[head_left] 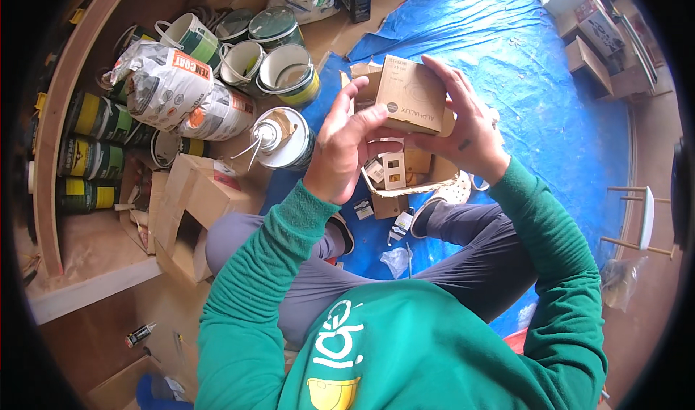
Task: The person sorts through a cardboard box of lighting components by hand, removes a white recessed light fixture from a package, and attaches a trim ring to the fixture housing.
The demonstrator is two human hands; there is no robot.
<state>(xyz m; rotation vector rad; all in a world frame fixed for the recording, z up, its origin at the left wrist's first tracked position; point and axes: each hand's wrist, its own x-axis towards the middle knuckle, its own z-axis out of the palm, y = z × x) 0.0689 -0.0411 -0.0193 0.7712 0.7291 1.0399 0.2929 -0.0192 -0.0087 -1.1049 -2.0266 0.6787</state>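
Note:
A small brown cardboard box (407, 91) with dark print is held up in front of me between both hands. My left hand (342, 146) has its thumb against the box's lower left edge, the index finger raised beside it. Around the right side curls my right hand (474, 124), fingers at the upper corner and thumb underneath. Below them, an open carton (416, 188) stands on the blue sheet between my feet. It contains small packages, including a white one (393, 170) with square cut-outs. My hands and the held box hide part of the carton.
Paint buckets (288, 73) and plastic sacks (170, 84) crowd the left, near a white-lidded tub (282, 138). A cardboard box (192, 214) stands by my left knee. Blue sheeting (550, 120) covers the floor ahead. A small white-and-wood stand (646, 218) is at right.

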